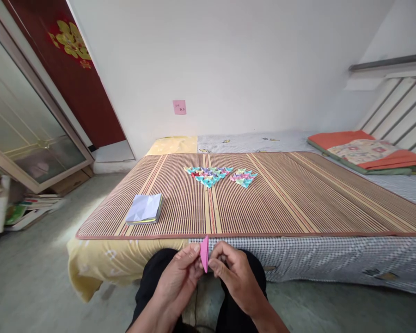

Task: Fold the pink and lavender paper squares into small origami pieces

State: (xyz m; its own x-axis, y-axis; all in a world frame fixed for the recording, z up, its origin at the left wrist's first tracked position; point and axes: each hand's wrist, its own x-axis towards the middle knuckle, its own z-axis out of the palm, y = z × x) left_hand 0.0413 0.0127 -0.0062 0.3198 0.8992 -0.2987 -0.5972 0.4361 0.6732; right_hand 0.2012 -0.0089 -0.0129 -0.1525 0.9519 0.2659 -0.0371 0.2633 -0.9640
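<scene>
A small piece of folded pink paper [204, 254] stands on edge in front of my knees, its long straight side facing right. My left hand [183, 270] is closed on it, pinching its left side between thumb and fingers. My right hand [230, 270] has its fingers curled and the thumb against the index finger, right beside the paper's long edge. Whether those fingertips grip anything is hidden. Beyond my hands, on the mat, lie a larger group of joined colourful folded-paper pieces [209, 175] and a smaller group [243, 177] to its right.
A striped woven mat [263, 208] covers the bed before me. On its left lies a stack of paper squares [144, 208], pale violet on top. Folded orange bedding [367, 150] rests at the far right. A pink note [179, 107] is stuck to the white wall.
</scene>
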